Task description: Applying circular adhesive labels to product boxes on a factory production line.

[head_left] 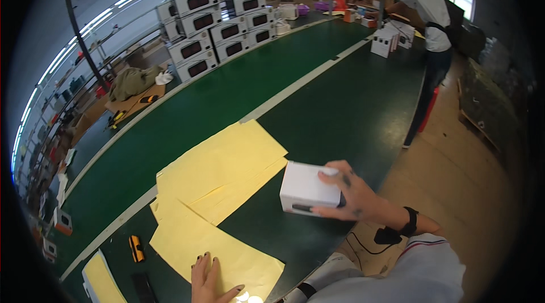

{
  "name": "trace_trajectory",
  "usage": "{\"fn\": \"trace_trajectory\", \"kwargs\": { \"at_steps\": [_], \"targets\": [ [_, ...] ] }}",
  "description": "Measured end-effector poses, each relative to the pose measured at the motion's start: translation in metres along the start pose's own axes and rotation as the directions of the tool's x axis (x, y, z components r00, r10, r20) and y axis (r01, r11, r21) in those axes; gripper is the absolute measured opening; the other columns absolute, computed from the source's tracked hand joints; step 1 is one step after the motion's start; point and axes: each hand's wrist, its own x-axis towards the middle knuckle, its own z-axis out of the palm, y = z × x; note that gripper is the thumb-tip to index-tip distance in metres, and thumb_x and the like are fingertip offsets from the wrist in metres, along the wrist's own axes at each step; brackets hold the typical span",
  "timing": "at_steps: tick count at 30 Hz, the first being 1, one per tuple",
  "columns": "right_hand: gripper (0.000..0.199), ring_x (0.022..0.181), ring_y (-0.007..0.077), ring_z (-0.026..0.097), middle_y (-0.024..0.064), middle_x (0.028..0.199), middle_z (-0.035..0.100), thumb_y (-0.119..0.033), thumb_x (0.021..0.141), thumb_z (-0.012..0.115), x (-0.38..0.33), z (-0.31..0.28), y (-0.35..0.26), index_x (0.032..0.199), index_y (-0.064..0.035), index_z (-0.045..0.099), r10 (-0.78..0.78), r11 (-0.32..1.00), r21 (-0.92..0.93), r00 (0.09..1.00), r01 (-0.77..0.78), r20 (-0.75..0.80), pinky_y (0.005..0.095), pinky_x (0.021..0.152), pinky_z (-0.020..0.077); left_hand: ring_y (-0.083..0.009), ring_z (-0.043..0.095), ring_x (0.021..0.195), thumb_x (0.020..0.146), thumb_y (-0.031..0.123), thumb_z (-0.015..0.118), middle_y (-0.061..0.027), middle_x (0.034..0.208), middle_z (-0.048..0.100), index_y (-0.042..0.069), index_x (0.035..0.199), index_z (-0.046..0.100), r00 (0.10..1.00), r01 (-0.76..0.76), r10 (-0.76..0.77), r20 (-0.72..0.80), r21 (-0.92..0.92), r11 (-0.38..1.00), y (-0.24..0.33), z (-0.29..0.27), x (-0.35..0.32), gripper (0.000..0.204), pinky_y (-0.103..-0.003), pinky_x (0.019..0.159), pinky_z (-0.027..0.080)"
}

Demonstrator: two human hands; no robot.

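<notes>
My right hand [353, 194] grips a small white box [309, 186] from its right side, just over the green table. Some dark print shows on the box's near face. My left hand [209, 280] lies with fingers spread on the nearest of several yellow sheets [218, 246]. Beside its thumb are small bright round spots [248, 297], and I cannot make out whether they are stickers or glare. The other yellow sheets [221, 161] overlap one another to the left of the box and reach the pale strip along the table.
A yellow-and-black cutter [135, 249], a dark flat object [144, 287] and a yellow-topped pad [103, 280] lie at lower left. Stacked printed cartons [193, 47] line the conveyor's [227, 98] far side. A co-worker [428, 7] stands far right by small white boxes [386, 42].
</notes>
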Motion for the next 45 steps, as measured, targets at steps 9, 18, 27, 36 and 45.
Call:
{"fn": "trace_trajectory", "kwargs": {
  "at_steps": [9, 18, 27, 36, 45],
  "targets": [
    [0.092, 0.112, 0.0408, 0.046, 0.0273, 0.126, 0.032, -0.038, 0.067, 0.077, 0.036, -0.077, 0.236, 0.135, -0.0034, 0.025, 0.365, 0.768, -0.471, 0.901, -0.434, -0.236, 0.0501, 0.092, 0.0376, -0.0376, 0.027, 0.130, 0.072, 0.022, 0.070, -0.0230, 0.140, 0.031, -0.002, 0.132, 0.039, 1.000, -0.003, 0.004, -0.014, 0.081, 0.997, -0.002, 0.000, -0.005, 0.072, -0.044, 0.107, 0.021],
    [0.048, 0.095, 0.0303, 0.059, 0.0215, 0.098, 0.058, -0.023, 0.080, 0.063, 0.089, -0.072, 0.188, 0.118, 0.0008, 0.045, 0.403, 0.877, -0.236, 0.908, -0.419, -0.115, 0.0367, 0.080, 0.0475, -0.0363, 0.026, 0.132, 0.073, 0.024, 0.070, -0.0216, 0.140, 0.031, -0.001, 0.132, 0.039, 1.000, 0.020, -0.020, -0.017, 0.006, 1.000, -0.003, -0.004, -0.005, 0.072, -0.045, 0.109, 0.018],
    [0.023, 0.062, 0.0150, 0.054, 0.0022, 0.080, 0.058, -0.010, 0.072, 0.059, 0.082, -0.077, -0.106, 0.093, -0.0097, 0.068, -0.639, 0.754, 0.195, 0.769, 0.627, -0.003, 0.0292, 0.053, 0.0445, -0.0391, 0.038, 0.123, 0.066, 0.035, 0.078, -0.0213, 0.130, 0.042, -0.001, 0.120, 0.052, 0.992, -0.004, 0.007, -0.125, 0.026, 1.000, -0.019, 0.007, -0.003, 0.069, -0.052, 0.103, 0.028],
    [0.024, 0.068, 0.0185, 0.054, 0.0056, 0.085, 0.057, -0.009, 0.074, 0.057, 0.077, -0.049, -0.117, 0.097, -0.0070, 0.064, -0.775, 0.406, 0.573, 0.601, 0.712, -0.197, 0.0310, 0.059, 0.0441, -0.0340, 0.038, 0.126, 0.069, 0.022, 0.076, -0.0135, 0.135, 0.040, 0.009, 0.123, 0.053, 0.962, 0.046, -0.062, -0.267, -0.063, 0.997, -0.028, 0.001, -0.017, 0.060, -0.048, 0.108, 0.024],
    [0.026, 0.075, 0.0219, 0.054, 0.0091, 0.090, 0.057, -0.009, 0.077, 0.054, 0.076, 0.002, -0.131, 0.102, -0.0044, 0.061, -0.849, 0.251, 0.649, 0.486, 0.718, -0.209, 0.0328, 0.064, 0.0438, -0.0345, 0.043, 0.122, 0.071, 0.016, 0.073, -0.0157, 0.131, 0.043, 0.006, 0.118, 0.054, 0.866, 0.196, -0.183, -0.466, -0.019, 0.980, -0.035, 0.008, -0.031, 0.051, -0.048, 0.103, 0.031]
  ]
}}
